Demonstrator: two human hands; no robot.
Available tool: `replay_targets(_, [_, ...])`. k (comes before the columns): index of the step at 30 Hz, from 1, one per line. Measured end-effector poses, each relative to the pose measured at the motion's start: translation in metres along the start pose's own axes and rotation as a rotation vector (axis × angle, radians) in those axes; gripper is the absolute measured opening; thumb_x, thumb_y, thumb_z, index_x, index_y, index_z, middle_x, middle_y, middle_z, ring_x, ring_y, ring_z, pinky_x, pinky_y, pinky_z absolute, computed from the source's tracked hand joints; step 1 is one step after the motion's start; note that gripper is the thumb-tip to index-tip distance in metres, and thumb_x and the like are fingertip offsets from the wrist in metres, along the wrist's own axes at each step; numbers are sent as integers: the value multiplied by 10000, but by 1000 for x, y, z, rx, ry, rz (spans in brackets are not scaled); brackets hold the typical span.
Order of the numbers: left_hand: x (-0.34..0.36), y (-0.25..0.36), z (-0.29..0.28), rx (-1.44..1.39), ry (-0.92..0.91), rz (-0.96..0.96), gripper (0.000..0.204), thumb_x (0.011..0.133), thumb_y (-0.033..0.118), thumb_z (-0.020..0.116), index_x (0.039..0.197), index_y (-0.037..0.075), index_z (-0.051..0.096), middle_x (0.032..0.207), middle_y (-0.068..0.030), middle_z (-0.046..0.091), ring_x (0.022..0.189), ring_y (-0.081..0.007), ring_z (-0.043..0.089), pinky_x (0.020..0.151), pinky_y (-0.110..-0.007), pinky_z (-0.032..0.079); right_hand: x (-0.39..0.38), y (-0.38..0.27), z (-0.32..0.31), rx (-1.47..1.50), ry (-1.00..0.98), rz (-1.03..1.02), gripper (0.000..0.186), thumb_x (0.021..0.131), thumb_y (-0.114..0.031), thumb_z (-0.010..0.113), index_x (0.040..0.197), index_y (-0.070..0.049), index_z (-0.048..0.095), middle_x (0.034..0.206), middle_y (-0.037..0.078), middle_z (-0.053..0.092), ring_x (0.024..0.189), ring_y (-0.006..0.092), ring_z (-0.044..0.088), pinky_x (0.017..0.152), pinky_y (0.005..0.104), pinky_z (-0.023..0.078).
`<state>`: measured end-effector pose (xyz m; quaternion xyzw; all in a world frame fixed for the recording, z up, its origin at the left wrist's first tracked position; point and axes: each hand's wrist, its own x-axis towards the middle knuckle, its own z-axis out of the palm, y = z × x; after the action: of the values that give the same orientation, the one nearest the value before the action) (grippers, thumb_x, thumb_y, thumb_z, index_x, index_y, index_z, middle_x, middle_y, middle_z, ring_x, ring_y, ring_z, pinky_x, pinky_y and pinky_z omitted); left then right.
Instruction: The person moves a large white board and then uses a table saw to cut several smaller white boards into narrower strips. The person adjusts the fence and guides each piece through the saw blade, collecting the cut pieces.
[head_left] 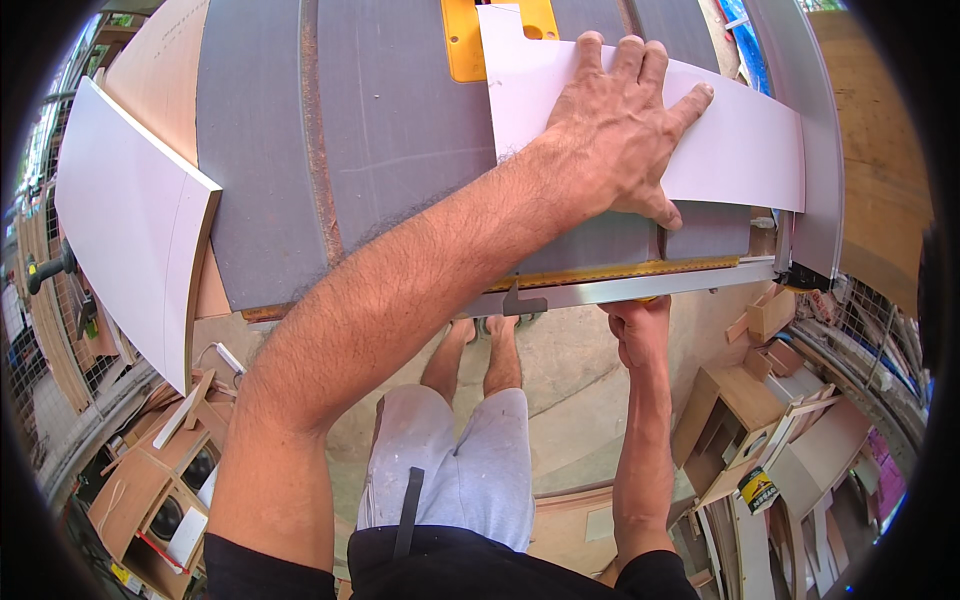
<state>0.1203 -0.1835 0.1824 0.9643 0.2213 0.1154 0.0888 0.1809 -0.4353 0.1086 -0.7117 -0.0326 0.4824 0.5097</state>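
Note:
My left hand [630,125] lies open on a white board [735,130], its fingers spread across the surface. The board rests on the grey saw table [400,100], with its right end against the long metal fence [805,120]. One corner of the board reaches over the yellow insert plate [467,50]; a notch shows in that end. Below the front rail [600,291], my right hand [640,325] is closed beside a bit of yellow at the rail's underside. What its fingers hold is hidden. A black hook-shaped part [522,302] sits on the rail.
A second white board [130,210] with a curved edge leans over the table's left side. Wooden boxes [160,500] and offcuts lie at lower left. At lower right stand an open wooden cabinet [725,425], a yellow-and-black can [760,490] and several panels.

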Motion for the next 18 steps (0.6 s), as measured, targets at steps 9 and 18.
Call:
replay_targets(9, [0,0,2,-20,15,-2,1377,581,871,966,1742,278,523,1597,-283,543,1548,-446,482,1290,-707,302,0,0,1,15,2,-7,292,788,143,785,1004,-38,710,800,-14,642,483,31,436,415,247,290])
replay_targets(18, [0,0,1,-15,1,-12,1383,583,874,960,1751,291,506,1610,-278,536,1563,-435,474,1299,-701,287,0,-3,2,20,-25,11,303,792,116,806,1030,-47,715,818,-23,645,511,28,444,431,246,297])
